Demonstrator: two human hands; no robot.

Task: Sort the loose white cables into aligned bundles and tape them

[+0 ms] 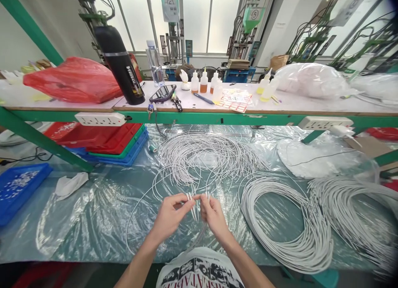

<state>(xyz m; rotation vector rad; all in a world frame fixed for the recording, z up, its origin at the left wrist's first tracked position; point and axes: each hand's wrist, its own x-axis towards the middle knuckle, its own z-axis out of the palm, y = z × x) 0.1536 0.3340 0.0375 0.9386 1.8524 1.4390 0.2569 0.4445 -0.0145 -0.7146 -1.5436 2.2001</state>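
Close together in front of my chest, both hands are closed on thin white cables. My left hand (174, 213) pinches several white cable ends (194, 211) between thumb and fingers, and they stick out past the fingertips. Almost touching it, my right hand (213, 213) grips cables too, with short ends showing above the thumb. Just beyond the hands lies a loose, tangled pile of white cables (211, 155). To the right, a neat coil of white cable (251, 201) rests on the plastic-covered table (105, 221).
Another cable coil (326, 196) lies at far right. Stacked red trays (115, 138) and a blue tray (18, 188) are on the left. Above the table runs a shelf (192, 107) with a black bottle (121, 68), a phone (162, 93) and small dropper bottles (203, 82).
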